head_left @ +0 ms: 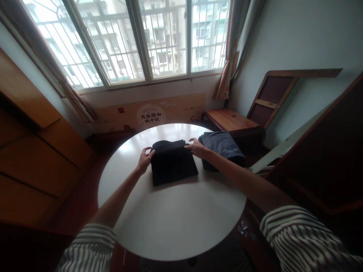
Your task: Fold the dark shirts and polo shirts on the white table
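Note:
A black folded garment (173,166) lies on the white round table (170,219), its far part folded over toward me; which kind of garment it is I cannot tell. My left hand (145,159) pinches its far left corner between thumb and fingers. At the far right corner, my right hand (196,147) grips the folded edge, thumb and fingertips on the cloth. Just right of it, partly behind my right forearm, sits a stack of folded dark grey and black clothes (222,145).
Behind the table a low wooden bench (231,119) stands under the barred window (164,41). Wooden cabinets (34,151) line the left side. A dark wooden panel (326,158) leans in from the right, with a pale strip beside the table's right edge.

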`<state>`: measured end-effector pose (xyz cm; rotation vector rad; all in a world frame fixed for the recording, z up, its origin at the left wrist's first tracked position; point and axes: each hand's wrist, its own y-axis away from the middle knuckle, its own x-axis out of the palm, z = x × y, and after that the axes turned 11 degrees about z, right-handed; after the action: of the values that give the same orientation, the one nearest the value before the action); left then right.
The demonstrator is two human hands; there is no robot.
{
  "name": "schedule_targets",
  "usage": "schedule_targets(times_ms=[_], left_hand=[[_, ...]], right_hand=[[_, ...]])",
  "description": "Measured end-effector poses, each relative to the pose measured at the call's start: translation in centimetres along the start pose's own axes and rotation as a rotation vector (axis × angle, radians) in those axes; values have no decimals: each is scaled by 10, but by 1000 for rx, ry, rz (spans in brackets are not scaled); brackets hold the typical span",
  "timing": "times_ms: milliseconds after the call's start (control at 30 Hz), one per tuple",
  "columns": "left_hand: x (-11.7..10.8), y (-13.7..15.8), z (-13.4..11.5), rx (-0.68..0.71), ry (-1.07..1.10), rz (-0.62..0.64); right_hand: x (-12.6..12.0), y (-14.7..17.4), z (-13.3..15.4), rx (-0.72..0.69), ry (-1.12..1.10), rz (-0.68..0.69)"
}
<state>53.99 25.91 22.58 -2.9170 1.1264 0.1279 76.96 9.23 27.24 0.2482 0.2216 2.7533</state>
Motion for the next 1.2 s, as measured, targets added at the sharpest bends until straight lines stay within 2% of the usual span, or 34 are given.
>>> schedule_targets(times_ms=[100,167,233,333,400,500,567,633,767,867,933,1033,1100,1200], left_hand=[[-8,37,-34,170,69,38],[-15,65,-61,222,80,64],[-22,87,-85,201,67,114],[-27,95,-98,71,68,183],[-26,83,-87,-65,78,175],[-18,55,-53,-247,12,99],[-14,42,-30,-272,-76,44],[-12,39,-14,-233,-135,43],[-11,55,-7,-147,-201,92],[-6,72,-14,-187,-242,102],[-1,80,-17,-223,-225,155],[6,84,-19,-222,-216,208],[9,81,-17,-187,-208,182],[11,77,-11,-138,-138,117]], right_hand=[[9,32,14,-161,-66,84],[14,55,25,-297,-88,163],[19,75,35,-369,-63,175],[25,83,41,-286,38,45],[27,74,33,-128,107,-58],[29,52,7,74,155,-160],[28,39,-14,126,155,-189],[26,31,-30,159,162,-208],[21,26,-39,151,175,-214],[20,27,-34,121,171,-222],[19,29,-33,109,197,-213],[18,37,-34,109,323,-119],[16,40,-35,76,379,-56],[10,39,-35,4,393,-66]])
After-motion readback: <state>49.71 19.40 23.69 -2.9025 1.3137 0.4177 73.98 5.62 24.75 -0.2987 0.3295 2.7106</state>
